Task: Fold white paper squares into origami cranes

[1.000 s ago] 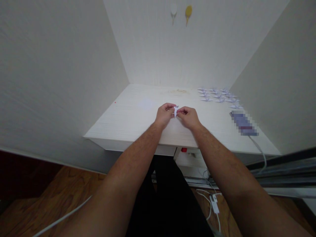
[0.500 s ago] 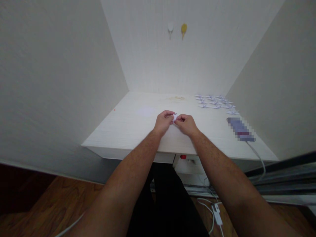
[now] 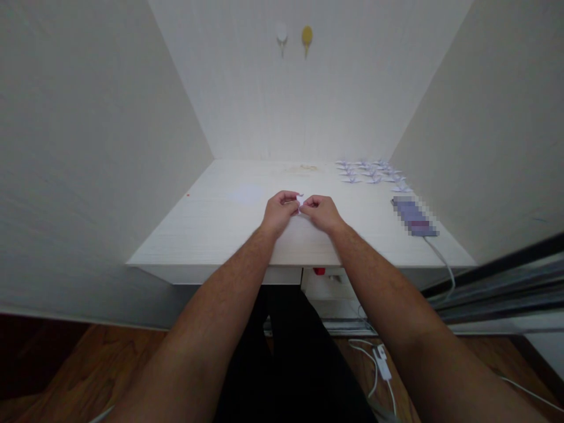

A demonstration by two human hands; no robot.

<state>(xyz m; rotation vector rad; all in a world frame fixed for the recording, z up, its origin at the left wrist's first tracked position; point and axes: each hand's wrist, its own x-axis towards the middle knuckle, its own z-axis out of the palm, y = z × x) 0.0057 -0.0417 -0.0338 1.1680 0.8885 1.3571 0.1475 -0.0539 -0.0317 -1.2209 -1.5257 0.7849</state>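
Note:
A small folded piece of white paper (image 3: 300, 200) is pinched between my two hands, just above the white desk (image 3: 211, 235). My left hand (image 3: 280, 212) is closed on its left side, thumb and fingertips together. On the other side my right hand (image 3: 321, 211) grips the paper's right edge with closed fingers. The fingers cover much of the paper, so its exact folded shape cannot be made out. Rows of white folded paper cranes (image 3: 372, 174) stand at the back right of the desk.
A phone with a blurred screen (image 3: 414, 216) lies at the right, its white cable (image 3: 443, 261) hanging over the edge. Two hooks, one white (image 3: 282, 33) and one yellow (image 3: 307, 35), are on the back wall. On the floor lies a white power strip (image 3: 382, 363).
The whole view has shifted, so everything sits further left and a little higher. Both hands keep hold of the paper, with only slight finger movement.

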